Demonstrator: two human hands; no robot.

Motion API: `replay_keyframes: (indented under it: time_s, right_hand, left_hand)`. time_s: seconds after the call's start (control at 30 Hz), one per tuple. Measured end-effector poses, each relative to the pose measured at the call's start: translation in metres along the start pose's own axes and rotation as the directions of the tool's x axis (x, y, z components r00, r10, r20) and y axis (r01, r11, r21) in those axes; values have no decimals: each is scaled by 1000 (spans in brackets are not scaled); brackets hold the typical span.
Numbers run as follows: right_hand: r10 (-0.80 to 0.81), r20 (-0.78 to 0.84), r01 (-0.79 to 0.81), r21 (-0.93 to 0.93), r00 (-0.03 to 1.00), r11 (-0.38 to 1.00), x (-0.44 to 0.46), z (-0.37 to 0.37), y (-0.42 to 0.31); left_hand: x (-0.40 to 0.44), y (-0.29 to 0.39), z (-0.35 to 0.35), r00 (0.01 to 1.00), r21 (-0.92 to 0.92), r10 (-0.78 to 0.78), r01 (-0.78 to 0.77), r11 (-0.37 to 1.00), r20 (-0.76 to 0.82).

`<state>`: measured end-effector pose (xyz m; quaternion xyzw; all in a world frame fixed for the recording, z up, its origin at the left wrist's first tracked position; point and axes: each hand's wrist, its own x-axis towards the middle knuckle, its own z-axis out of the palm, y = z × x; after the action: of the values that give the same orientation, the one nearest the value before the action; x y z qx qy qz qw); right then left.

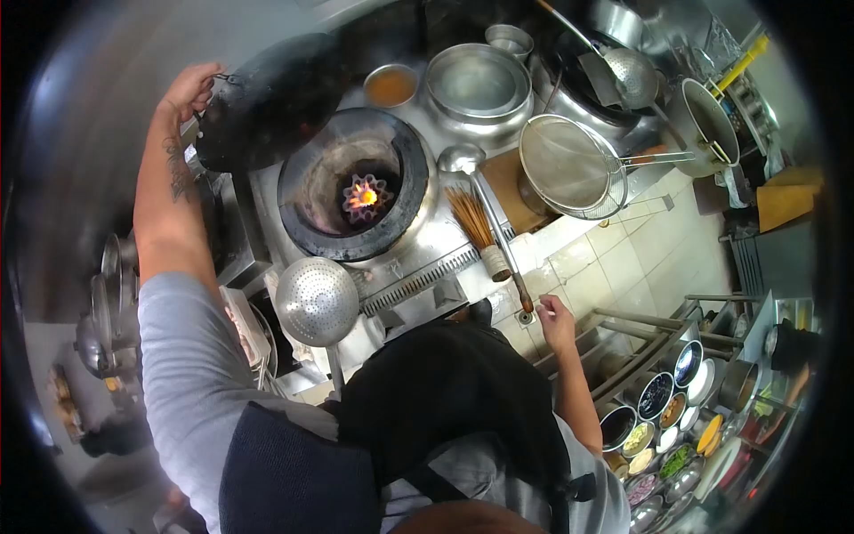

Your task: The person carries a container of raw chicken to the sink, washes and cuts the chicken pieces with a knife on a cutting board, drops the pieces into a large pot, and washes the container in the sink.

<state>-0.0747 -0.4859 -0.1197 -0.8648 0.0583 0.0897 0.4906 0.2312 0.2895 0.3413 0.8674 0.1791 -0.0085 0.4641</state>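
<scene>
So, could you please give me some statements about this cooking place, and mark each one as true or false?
1. The left hand holds the wok at its edge. True.
2. The burner has no fire in it. False: a flame burns in its middle.
3. The brush lies beside the long ladle. True.
4. Both hands grip the wok. False: the right hand is away from it, near the end of the ladle's handle.
5. The small bowl behind the burner holds something orange. True.
6. The round skimmer has no holes. False: its bowl is full of small holes.
</scene>
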Motion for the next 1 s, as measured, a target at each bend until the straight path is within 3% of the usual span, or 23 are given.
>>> replay_keyframes:
  time_s: [0.03,0.1,0.17,0.23,0.4,0.5,0.53,0.57,0.63,0.7,0.77,0.8,0.83,0.87,0.9,0.93,1.0]
  right_hand:
    - [0,0,0,-1,1000,1000,7,10,0]
    - [-129,-53,115,-223,990,968,23,30,1]
    - [-172,-61,156,-215,983,964,37,47,3]
    - [95,66,-88,-101,993,991,46,57,-10]
    - [-4,46,15,-239,999,971,67,73,-12]
    - [-41,114,80,-357,993,931,79,70,-24]
    - [-160,125,188,-264,979,946,80,67,-19]
    - [-166,134,198,-270,977,942,80,68,-14]
    - [-67,191,45,115,979,992,71,75,-6]
    - [-66,182,12,282,981,959,67,81,-2]
    - [-153,180,110,231,972,967,73,61,-62]
    - [-344,65,341,50,937,939,87,59,-86]
    - [-533,-103,539,34,840,842,103,62,-113]
    - [-278,93,261,162,956,952,107,42,-167]
    - [-281,80,272,111,956,956,124,40,-196]
    - [-286,65,282,60,956,957,141,40,-221]
    - [-68,153,95,-179,986,979,169,32,-276]
  left_hand:
    - [-4,-2,-2,1000,-50,-18,18,999,4]
    - [-10,-4,-3,1000,-88,-30,30,996,7]
    - [-18,-8,-7,999,-124,-52,51,991,-4]
    - [-18,-12,-5,999,-139,-31,36,990,32]
    - [-27,-14,5,1000,-117,-28,28,993,5]
    - [-40,-15,15,999,-135,-38,35,990,-18]
    - [-45,-15,19,999,-144,-42,37,989,-29]
    - [-49,-16,24,998,-152,-48,41,988,-39]
    - [-64,-14,39,999,-140,-24,18,990,-41]
    - [-84,-12,60,997,-92,-8,1,996,-80]
    - [-108,-17,87,994,-37,11,-15,999,-112]
    - [-121,-23,104,986,70,63,-53,996,-152]
    - [-135,-30,123,976,177,118,-85,981,-185]
    - [-153,-42,144,956,291,232,-174,941,-179]
    - [-169,-55,169,923,402,350,-263,877,-160]
    - [-185,-73,196,914,376,374,-294,878,-159]
    - [-219,-105,253,881,377,439,-351,857,-178]
